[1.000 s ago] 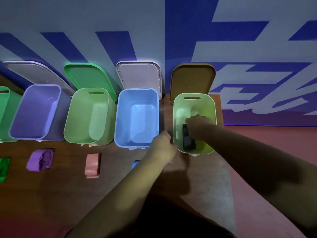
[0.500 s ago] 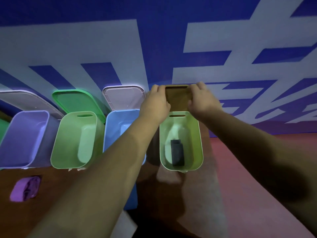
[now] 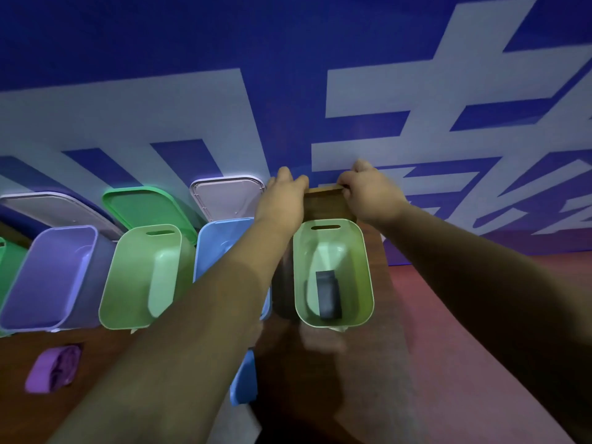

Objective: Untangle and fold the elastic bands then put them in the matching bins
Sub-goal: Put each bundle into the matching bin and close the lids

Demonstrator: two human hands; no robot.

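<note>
Blue-and-white wall graphic behind; brown wooden table pushed against it, open bins in a row along the back.

- Far-right light green bin: folded dark band lies flat on its floor, towards the near end. Its long axis runs front to back, in line with the bin's own length. Judged done for this band: folded and dropped in.
- Brown lid stands on edge behind that bin, leaning towards the wall, long axis roughly upright.
- Left hand is curled over the lid's upper left corner. Right hand is curled over the upper right corner, fingers hooked on the top edge. Both are holding the lid and nothing else.
- The two-corner hold probably keeps the lid square while it swings, most likely to close it over the band.
- Both forearms reach over the table; the left one crosses in front of the blue bin.
- The other lids are likewise propped up behind their bins: pale lid, green lid.
- On the table in front of the bins: purple band, bunched and tilted, near the purple bin. Blue band is half hidden by the left forearm, its long axis pointing towards the blue bin.
- Both read as staged in front of bins of the same colour.
- Middle green bin: no band seen inside.
</note>
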